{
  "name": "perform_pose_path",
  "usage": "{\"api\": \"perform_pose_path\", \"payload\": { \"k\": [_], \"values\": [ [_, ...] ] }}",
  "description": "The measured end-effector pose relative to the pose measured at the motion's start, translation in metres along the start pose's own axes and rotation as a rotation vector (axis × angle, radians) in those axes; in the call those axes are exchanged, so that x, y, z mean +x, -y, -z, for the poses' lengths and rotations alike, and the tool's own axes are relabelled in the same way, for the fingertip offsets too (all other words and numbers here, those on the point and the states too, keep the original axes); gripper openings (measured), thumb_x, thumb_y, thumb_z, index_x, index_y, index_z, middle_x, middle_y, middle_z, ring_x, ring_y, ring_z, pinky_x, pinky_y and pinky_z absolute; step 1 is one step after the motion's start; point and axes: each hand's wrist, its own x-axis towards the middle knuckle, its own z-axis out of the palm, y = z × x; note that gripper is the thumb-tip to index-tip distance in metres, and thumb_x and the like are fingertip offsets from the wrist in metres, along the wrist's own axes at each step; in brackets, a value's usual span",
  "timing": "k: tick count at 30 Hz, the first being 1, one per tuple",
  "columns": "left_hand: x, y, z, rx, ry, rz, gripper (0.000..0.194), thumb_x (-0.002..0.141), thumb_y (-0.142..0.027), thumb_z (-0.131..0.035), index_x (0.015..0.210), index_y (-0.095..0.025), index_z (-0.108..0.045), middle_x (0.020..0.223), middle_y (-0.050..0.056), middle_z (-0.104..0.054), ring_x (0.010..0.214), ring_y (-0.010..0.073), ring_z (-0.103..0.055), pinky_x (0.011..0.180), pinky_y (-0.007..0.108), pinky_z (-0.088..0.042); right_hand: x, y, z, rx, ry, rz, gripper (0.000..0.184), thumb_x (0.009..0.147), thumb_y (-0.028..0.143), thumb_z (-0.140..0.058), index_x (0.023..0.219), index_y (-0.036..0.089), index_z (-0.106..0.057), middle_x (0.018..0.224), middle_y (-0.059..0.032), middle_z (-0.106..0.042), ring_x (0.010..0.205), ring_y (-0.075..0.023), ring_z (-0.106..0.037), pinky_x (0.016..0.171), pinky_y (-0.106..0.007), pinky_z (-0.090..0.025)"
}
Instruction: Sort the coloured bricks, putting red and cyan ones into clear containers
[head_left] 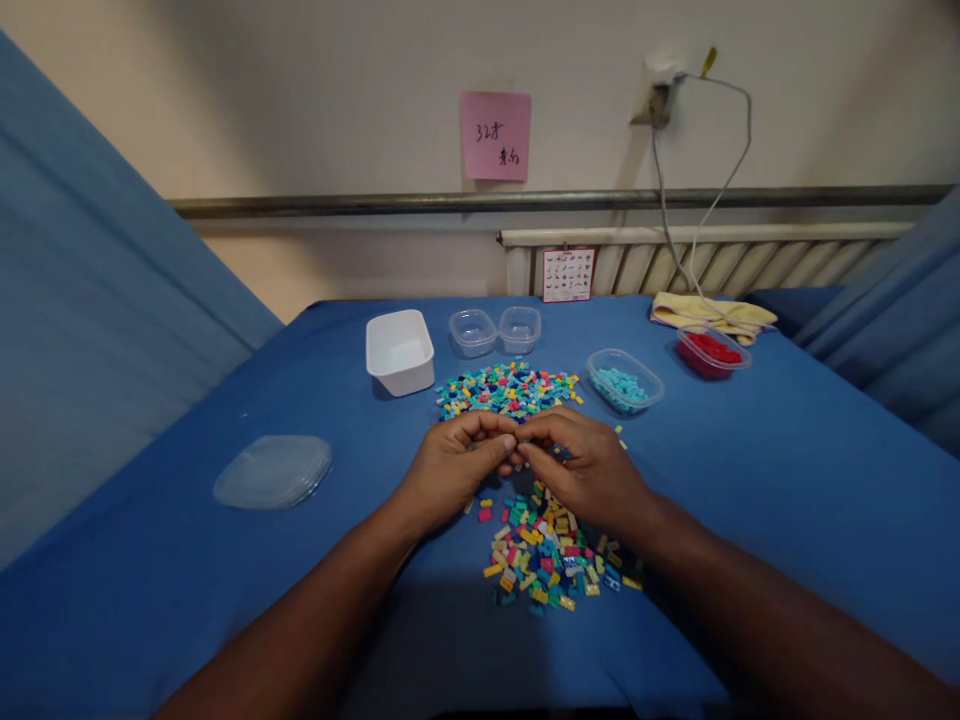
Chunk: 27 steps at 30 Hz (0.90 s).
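Note:
My left hand [463, 462] and my right hand [577, 465] meet above the blue cloth, thumbs and forefingers pinched together tip to tip. Whatever lies between the fingertips is too small and covered to make out. Just beyond the hands spreads a pile of small mixed-colour building bricks [510, 385]. A second, looser heap of bricks [551, 550] in yellow, green, pink and blue lies on the near side, partly under my right wrist. To the right, a clear tub [654, 385] contains light-blue bricks [621, 388].
Behind stand a white bin [400, 380] and two small clear tubs [474, 345]. Stacked clear lids [274, 472] lie at left. Red pieces [712, 348] fill another tub at far right, by a yellow cloth [712, 312]. A cable [748, 130] hangs from the wall socket above the radiator.

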Motion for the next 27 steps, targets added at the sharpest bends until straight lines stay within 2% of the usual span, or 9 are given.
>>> {"api": "perform_pose_path", "payload": {
  "k": [3,6,10,12,16,19,22,24,27],
  "values": [
    [0.000,0.003,0.002,0.035,0.026,-0.009,0.029,0.084,-0.037,-0.085,0.103,-0.017,-0.078,0.087,0.005,-0.079,0.078,0.0155,-0.074,0.067,0.025,-0.057,0.003,-0.001,0.002,-0.049,-0.004,0.023,0.017,0.102,0.016,-0.063,0.113,0.023,-0.075,0.101,-0.0048,-0.079,0.094,-0.0197,-0.074,0.082,-0.034,-0.058],
    [0.001,0.002,0.011,0.186,-0.010,-0.067,0.028,0.089,-0.041,-0.080,0.106,-0.018,-0.079,0.092,0.006,-0.080,0.078,0.0167,-0.074,0.065,0.026,-0.056,0.008,-0.011,0.024,-0.149,-0.049,0.059,0.019,0.100,0.015,-0.062,0.112,0.022,-0.075,0.103,-0.0062,-0.079,0.095,-0.0209,-0.074,0.086,-0.035,-0.059],
    [0.005,-0.007,0.034,0.480,-0.215,-0.241,0.023,0.093,-0.039,-0.075,0.104,-0.020,-0.081,0.095,0.005,-0.079,0.085,0.0178,-0.071,0.075,0.029,-0.055,0.009,-0.047,0.075,-0.471,-0.214,-0.033,0.023,0.100,0.019,-0.061,0.115,0.019,-0.077,0.106,-0.0103,-0.080,0.090,-0.0243,-0.075,0.085,-0.039,-0.059],
    [0.008,-0.011,0.046,0.598,-0.267,-0.306,0.022,0.094,-0.039,-0.072,0.103,-0.021,-0.082,0.097,0.005,-0.079,0.089,0.0192,-0.071,0.080,0.031,-0.056,0.006,-0.069,0.096,-0.619,-0.221,-0.093,0.027,0.100,0.022,-0.060,0.119,0.018,-0.079,0.106,-0.0126,-0.081,0.092,-0.0282,-0.075,0.086,-0.043,-0.060],
    [0.011,-0.010,0.059,0.821,-0.204,-0.375,0.021,0.099,-0.035,-0.066,0.102,-0.021,-0.081,0.095,0.005,-0.076,0.088,0.0193,-0.071,0.082,0.032,-0.055,-0.002,-0.098,0.113,-0.775,-0.165,-0.149,0.034,0.101,0.025,-0.057,0.127,0.017,-0.078,0.115,-0.0152,-0.081,0.102,-0.0330,-0.075,0.094,-0.051,-0.060],
    [0.010,-0.004,0.060,0.961,-0.060,-0.404,0.021,0.102,-0.032,-0.063,0.102,-0.022,-0.081,0.095,0.005,-0.075,0.090,0.0197,-0.071,0.083,0.033,-0.055,-0.003,-0.095,0.108,-0.808,-0.177,-0.138,0.038,0.102,0.026,-0.057,0.134,0.017,-0.075,0.120,-0.0164,-0.080,0.105,-0.0340,-0.074,0.098,-0.053,-0.059],
    [0.008,0.002,0.060,1.128,0.034,-0.426,0.021,0.104,-0.030,-0.060,0.108,-0.023,-0.080,0.106,0.007,-0.076,0.102,0.0220,-0.071,0.091,0.037,-0.056,-0.001,-0.078,0.089,-0.704,-0.168,-0.039,0.034,0.104,0.026,-0.056,0.130,0.017,-0.076,0.123,-0.0171,-0.080,0.112,-0.0343,-0.073,0.102,-0.054,-0.058],
    [0.008,0.005,0.060,1.209,0.047,-0.455,0.022,0.106,-0.030,-0.059,0.113,-0.024,-0.080,0.113,0.008,-0.076,0.109,0.0238,-0.070,0.097,0.039,-0.056,0.001,-0.065,0.067,-0.562,-0.066,0.042,0.033,0.105,0.024,-0.056,0.132,0.018,-0.075,0.126,-0.0166,-0.079,0.117,-0.0328,-0.073,0.105,-0.053,-0.059],
    [0.009,0.009,0.058,1.249,0.088,-0.473,0.024,0.108,-0.030,-0.057,0.113,-0.023,-0.080,0.110,0.009,-0.075,0.109,0.0241,-0.068,0.095,0.039,-0.056,0.003,-0.051,0.031,-0.385,0.242,0.150,0.043,0.103,0.014,-0.055,0.142,0.021,-0.071,0.145,-0.0154,-0.072,0.137,-0.0303,-0.066,0.116,-0.053,-0.054]
  ]
}}
